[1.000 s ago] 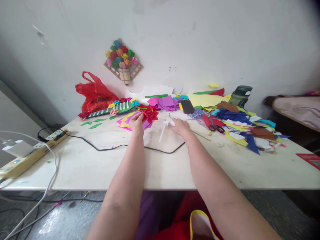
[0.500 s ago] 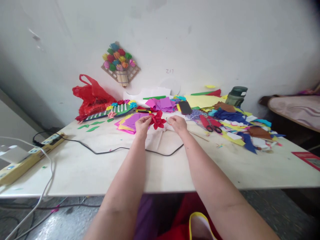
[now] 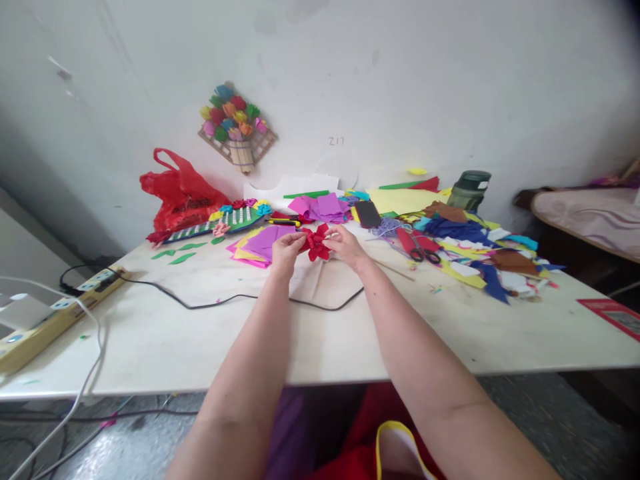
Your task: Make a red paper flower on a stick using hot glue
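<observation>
A red paper flower with pointed petals is held above the middle of the table. My left hand pinches its left side with closed fingers. At the flower's right edge, the closed fingers of my right hand meet a petal. Purple and yellow sheets lie just left of my left hand. A thin stick rests on the table to the right of my right hand.
A black cable crosses the table in front of the flower. Scissors and many coloured scraps lie at the right, a red bag at the back left, a dark bottle at the back right. A power strip is far left.
My right hand has moved left from beside the flower to its right petals. My left hand still holds the flower. The whole view has shifted slightly.
</observation>
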A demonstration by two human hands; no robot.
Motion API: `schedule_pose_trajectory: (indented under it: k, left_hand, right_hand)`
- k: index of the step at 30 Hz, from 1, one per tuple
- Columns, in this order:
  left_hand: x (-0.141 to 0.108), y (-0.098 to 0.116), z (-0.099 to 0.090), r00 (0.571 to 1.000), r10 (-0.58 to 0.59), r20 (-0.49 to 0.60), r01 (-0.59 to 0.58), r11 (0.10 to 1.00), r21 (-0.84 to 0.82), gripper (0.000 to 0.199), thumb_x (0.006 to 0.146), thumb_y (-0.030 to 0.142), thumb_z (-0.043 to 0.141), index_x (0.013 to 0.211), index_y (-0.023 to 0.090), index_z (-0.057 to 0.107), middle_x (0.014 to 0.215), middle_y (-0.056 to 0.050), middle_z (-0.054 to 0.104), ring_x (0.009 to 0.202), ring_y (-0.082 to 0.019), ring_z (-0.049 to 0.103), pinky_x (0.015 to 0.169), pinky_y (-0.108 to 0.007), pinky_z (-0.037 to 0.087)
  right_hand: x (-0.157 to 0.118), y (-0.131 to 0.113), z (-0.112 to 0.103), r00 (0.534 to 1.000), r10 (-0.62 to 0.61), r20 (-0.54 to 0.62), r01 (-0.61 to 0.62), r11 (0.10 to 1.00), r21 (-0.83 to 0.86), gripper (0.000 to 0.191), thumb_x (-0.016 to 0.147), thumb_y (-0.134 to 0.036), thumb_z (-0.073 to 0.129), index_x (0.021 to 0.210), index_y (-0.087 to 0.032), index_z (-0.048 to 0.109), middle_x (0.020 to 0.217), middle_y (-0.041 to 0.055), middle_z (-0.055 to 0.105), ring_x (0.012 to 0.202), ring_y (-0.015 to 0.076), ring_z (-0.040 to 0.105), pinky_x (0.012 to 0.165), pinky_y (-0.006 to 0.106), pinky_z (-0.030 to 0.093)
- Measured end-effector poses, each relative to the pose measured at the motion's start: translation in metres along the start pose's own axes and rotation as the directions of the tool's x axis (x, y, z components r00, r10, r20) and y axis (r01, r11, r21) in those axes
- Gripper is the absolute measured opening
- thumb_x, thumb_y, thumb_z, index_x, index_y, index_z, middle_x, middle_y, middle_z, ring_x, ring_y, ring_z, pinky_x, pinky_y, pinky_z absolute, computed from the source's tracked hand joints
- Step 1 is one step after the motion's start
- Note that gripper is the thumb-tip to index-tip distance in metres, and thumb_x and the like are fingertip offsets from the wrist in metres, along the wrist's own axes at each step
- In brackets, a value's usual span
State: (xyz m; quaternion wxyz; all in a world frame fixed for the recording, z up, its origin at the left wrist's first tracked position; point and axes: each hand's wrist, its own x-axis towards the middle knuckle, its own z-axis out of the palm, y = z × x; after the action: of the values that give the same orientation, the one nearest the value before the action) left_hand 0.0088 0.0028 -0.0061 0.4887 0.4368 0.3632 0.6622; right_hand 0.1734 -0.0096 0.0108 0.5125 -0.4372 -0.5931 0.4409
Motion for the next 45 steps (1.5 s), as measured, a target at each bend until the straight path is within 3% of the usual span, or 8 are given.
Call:
schedule_pose_trajectory:
  k: [6, 16, 24, 30, 40, 45]
  left_hand:
    - [0.001, -0.002, 0.0, 0.999, -0.007, 0.039, 0.008, 1.0, -0.008, 0.032, 0.052, 0.027, 0.086, 0.076, 0.012, 0.073, 0.072, -0.007, 0.073, 0.065, -0.018, 0.07, 0.08, -0.037, 0.059]
    - [-0.002, -0.001, -0.001, 0.992, 0.0, 0.122, -0.003, 1.0, 0.024, 0.04, 0.051, 0.032, 0.086, 0.085, 0.013, 0.075, 0.082, -0.009, 0.075, 0.076, -0.022, 0.072, 0.085, -0.041, 0.058]
    - [0.001, -0.004, -0.005, 0.987, 0.0, 0.161, -0.008, 0.999, 0.048, 0.026, 0.058, 0.031, 0.069, 0.077, 0.015, 0.077, 0.082, -0.01, 0.076, 0.081, -0.025, 0.072, 0.085, -0.041, 0.058]
    - [-0.001, -0.003, -0.004, 0.983, -0.003, 0.183, -0.009, 0.998, 0.062, 0.025, 0.058, 0.03, 0.072, 0.078, 0.015, 0.078, 0.082, -0.01, 0.076, 0.08, -0.025, 0.072, 0.085, -0.041, 0.058]
    - [-0.004, -0.001, -0.004, 0.979, -0.004, 0.206, -0.017, 0.995, 0.096, 0.039, 0.051, 0.033, 0.084, 0.086, 0.014, 0.078, 0.085, -0.008, 0.075, 0.079, -0.022, 0.07, 0.086, -0.041, 0.056]
    - [-0.004, 0.002, -0.005, 0.974, -0.029, 0.225, 0.002, 0.993, 0.122, 0.039, 0.056, 0.034, 0.078, 0.09, 0.015, 0.077, 0.086, -0.008, 0.075, 0.079, -0.024, 0.07, 0.082, -0.043, 0.057]
  right_hand:
    - [0.001, 0.003, 0.005, 1.0, -0.003, -0.014, 0.002, 0.996, -0.089, 0.015, 0.067, -0.026, 0.062, 0.079, -0.023, 0.054, 0.058, -0.0066, 0.059, 0.059, 0.0145, 0.06, 0.066, 0.03, 0.05]
    - [0.009, 0.015, 0.007, 0.995, -0.013, -0.095, -0.004, 0.984, -0.179, 0.01, 0.068, -0.023, 0.061, 0.076, -0.022, 0.056, 0.064, -0.0045, 0.062, 0.066, 0.0161, 0.063, 0.07, 0.033, 0.055]
    - [0.006, 0.01, 0.006, 0.992, 0.004, -0.128, -0.036, 0.969, -0.245, 0.009, 0.067, -0.023, 0.062, 0.075, -0.022, 0.058, 0.067, -0.0031, 0.063, 0.066, 0.0164, 0.062, 0.071, 0.033, 0.054]
    - [0.008, 0.012, 0.006, 0.993, 0.007, -0.114, -0.036, 0.965, -0.259, 0.01, 0.068, -0.023, 0.061, 0.077, -0.022, 0.057, 0.066, -0.0043, 0.062, 0.067, 0.0155, 0.061, 0.071, 0.032, 0.052]
    - [0.014, 0.021, 0.005, 0.986, -0.082, -0.144, 0.036, 0.955, -0.294, 0.009, 0.067, -0.023, 0.066, 0.074, -0.022, 0.06, 0.069, -0.0032, 0.064, 0.07, 0.0167, 0.062, 0.072, 0.033, 0.053]
    - [0.014, 0.021, 0.005, 0.975, -0.162, -0.15, 0.113, 0.949, -0.294, 0.009, 0.067, -0.021, 0.067, 0.073, -0.023, 0.059, 0.071, -0.0028, 0.064, 0.074, 0.0168, 0.063, 0.074, 0.033, 0.052]
